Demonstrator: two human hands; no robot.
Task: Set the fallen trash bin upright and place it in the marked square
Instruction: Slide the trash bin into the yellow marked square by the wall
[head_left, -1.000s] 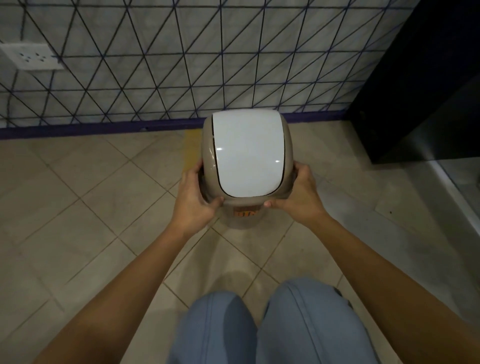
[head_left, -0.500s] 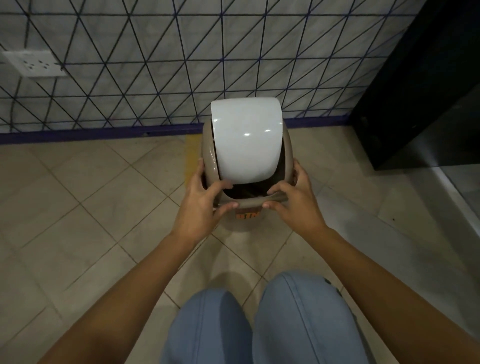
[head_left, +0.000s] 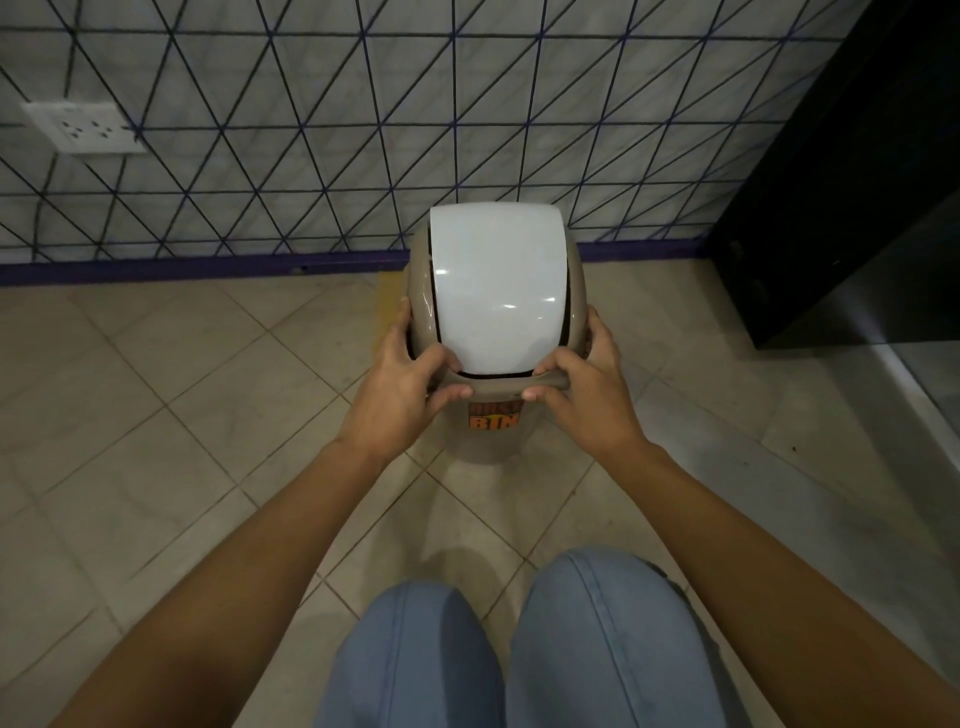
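Bin (head_left: 493, 436) stands upright on the tiled floor (head_left: 156, 415) by the wall (head_left: 260, 130), its white lid (head_left: 496, 291) tilted. Left hand (head_left: 400, 389) and right hand (head_left: 587, 395) grip its rim, fingers curled around it.

A: What is the trash bin (head_left: 421, 306) made of?
B: It looks like smooth beige plastic with a slight sheen. Its swing lid (head_left: 497, 291) is glossy white plastic that throws back small bright highlights. Below the lid, on the bin's front, sits a printed orange label (head_left: 494, 419), seemingly a sticker.

A: And around the bin?
B: The floor (head_left: 156, 395) under it is glazed beige tile, smooth with a dull shine and thin grout lines. Behind the bin, the wall (head_left: 291, 130) has pale matt tiles crossed by dark lines. Left of the bin on that wall is a white plastic socket plate (head_left: 83, 128). Nearest the camera, the knees (head_left: 519, 649) wear matt blue denim-like cloth with stitched seams.
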